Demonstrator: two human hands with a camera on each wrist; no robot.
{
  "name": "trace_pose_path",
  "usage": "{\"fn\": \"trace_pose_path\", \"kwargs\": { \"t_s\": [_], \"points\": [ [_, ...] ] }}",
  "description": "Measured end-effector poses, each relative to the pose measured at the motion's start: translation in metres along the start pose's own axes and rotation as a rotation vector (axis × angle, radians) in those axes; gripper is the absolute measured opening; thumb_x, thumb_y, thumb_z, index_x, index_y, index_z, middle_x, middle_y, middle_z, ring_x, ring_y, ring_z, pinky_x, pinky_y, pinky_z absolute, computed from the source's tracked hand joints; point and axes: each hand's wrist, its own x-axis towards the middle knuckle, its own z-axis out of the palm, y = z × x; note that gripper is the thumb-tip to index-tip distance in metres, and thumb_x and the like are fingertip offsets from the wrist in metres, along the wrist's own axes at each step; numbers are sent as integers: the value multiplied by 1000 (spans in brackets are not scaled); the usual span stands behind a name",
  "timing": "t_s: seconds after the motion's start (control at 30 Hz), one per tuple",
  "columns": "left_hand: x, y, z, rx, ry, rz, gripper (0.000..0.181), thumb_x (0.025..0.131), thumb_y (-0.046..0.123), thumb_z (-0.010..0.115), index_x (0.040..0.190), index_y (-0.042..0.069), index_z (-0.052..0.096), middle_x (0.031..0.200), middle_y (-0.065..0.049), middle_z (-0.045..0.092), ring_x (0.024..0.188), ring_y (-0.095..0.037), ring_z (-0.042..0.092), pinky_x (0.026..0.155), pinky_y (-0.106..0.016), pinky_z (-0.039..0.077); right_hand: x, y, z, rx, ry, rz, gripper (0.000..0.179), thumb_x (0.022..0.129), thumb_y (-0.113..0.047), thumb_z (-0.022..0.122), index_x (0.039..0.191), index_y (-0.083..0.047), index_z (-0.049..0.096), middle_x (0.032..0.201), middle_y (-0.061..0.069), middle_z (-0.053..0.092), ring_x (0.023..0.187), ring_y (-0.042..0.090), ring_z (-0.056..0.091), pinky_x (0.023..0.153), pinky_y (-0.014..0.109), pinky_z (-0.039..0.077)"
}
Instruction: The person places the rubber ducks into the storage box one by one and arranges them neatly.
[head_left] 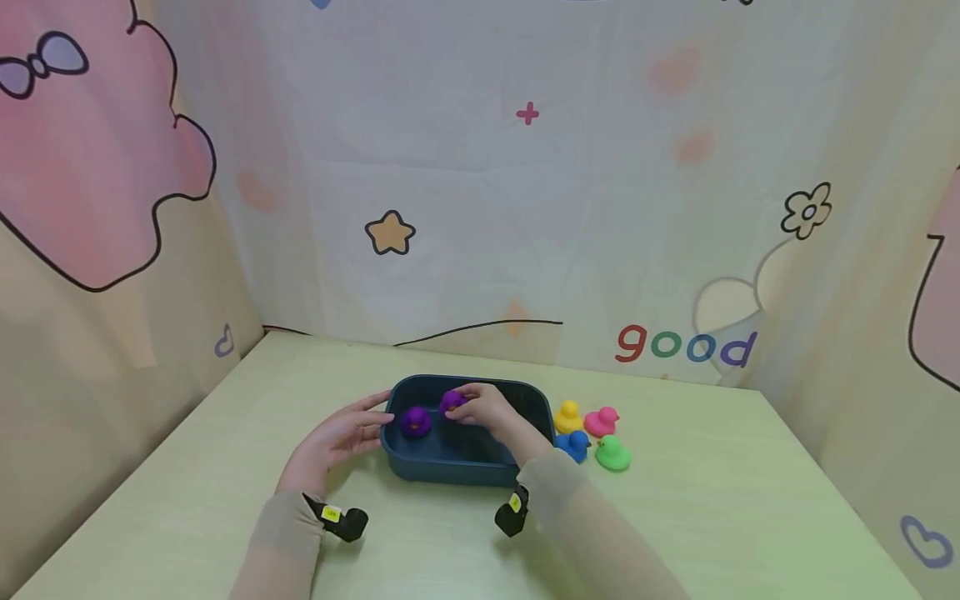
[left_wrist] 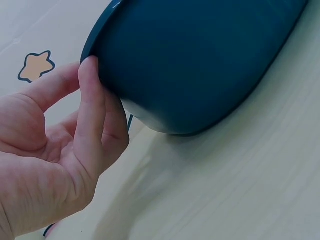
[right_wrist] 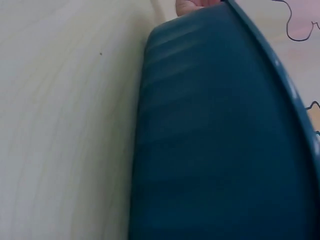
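A dark blue rectangular basin (head_left: pixel 461 473) stands on the table. My right hand (head_left: pixel 487 408) reaches over its near rim and pinches a purple rubber duck (head_left: pixel 452 402) above the basin floor. To the left inside sits another purple duck (head_left: pixel 416 422). My left hand (head_left: pixel 345 433) rests its fingertips against the basin's left end; up close in the left wrist view, the fingers (left_wrist: pixel 90 95) touch the outer wall just under the rim. The right wrist view shows mostly the basin's outer side (right_wrist: pixel 215 125), and the right hand's grip is out of sight there.
Right of the basin sit several more rubber ducks: a yellow one (head_left: pixel 569 417), a pink one (head_left: pixel 602 422), a blue one (head_left: pixel 574 447) and a green one (head_left: pixel 613 453). A printed cloth backdrop (head_left: pixel 465 250) rises behind the pale table (head_left: pixel 420 550).
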Motion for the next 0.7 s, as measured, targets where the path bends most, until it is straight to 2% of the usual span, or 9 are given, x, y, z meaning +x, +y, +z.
{"fn": "trace_pose_path", "kwargs": {
  "t_s": [0.27,0.47,0.63,0.7],
  "points": [
    [-1,1,3,-17,18,-11,63,100,3,49,156,8,20,80,7,67,66,-2,65,62,-15,55,-4,1,6,-172,28,4,37,79,2,76,115,6,66,110,18,67,85,16,62,74,28,57],
    [-1,0,3,-28,13,-13,65,100,3,51,156,8,19,80,6,67,67,-3,66,62,-15,56,-3,6,7,-245,23,3,36,78,1,78,112,4,69,106,16,69,87,16,62,79,37,58],
    [-3,2,4,-16,22,-13,65,99,3,51,156,8,20,82,6,66,68,-4,65,63,-16,55,0,8,6,-330,46,-29,33,77,-2,80,108,2,71,102,14,71,83,16,59,74,32,55],
    [-4,3,4,-12,22,-12,65,99,3,51,156,8,20,83,6,66,68,-4,65,63,-15,55,0,8,6,-357,63,-35,33,76,-3,81,107,1,72,103,14,71,86,18,60,79,33,54]
  ]
}}
